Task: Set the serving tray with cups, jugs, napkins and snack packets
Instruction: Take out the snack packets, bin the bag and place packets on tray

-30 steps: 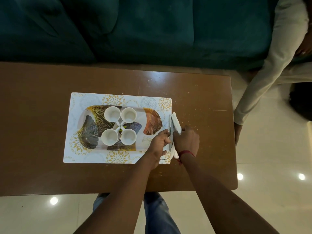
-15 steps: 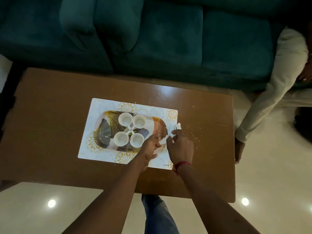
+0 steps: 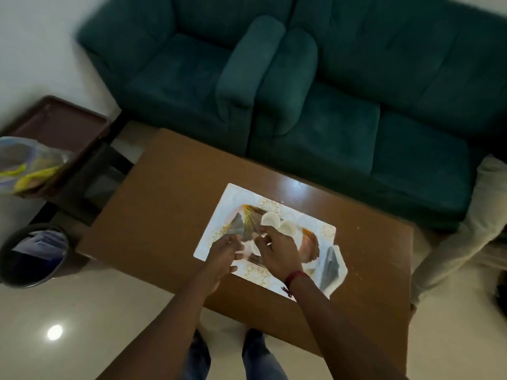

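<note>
Since the earlier frames our view has swung left and pulled back, and both hands have left the napkins at the tray's right end and come over the cups. Our left hand [image 3: 223, 249] now sits over the near-left part of the tray [image 3: 241, 224], its fingers loosely curled; blur keeps us from telling whether they grip anything. Our right hand [image 3: 277, 253] lies over the middle of the tray with the fingers bent down onto the cups [image 3: 277, 223], and we cannot tell whether it holds one. Two white cups show clearly just beyond the right hand's fingers; the others are hidden under the hands. The tray rests on a pale patterned mat [image 3: 233, 196] on the brown bench [image 3: 164, 187]. The napkins [image 3: 333, 266] lie at the mat's right edge, just beside the tray, with a grey strip across them. Beyond the bench stands a green sofa [image 3: 329, 91]. To the left we see a dark side table [image 3: 60, 124] with a plastic bag [image 3: 24, 165] on it, and a bin [image 3: 33, 253] on the floor. Another person's pale trouser leg [image 3: 463, 234] shows at the right.
</note>
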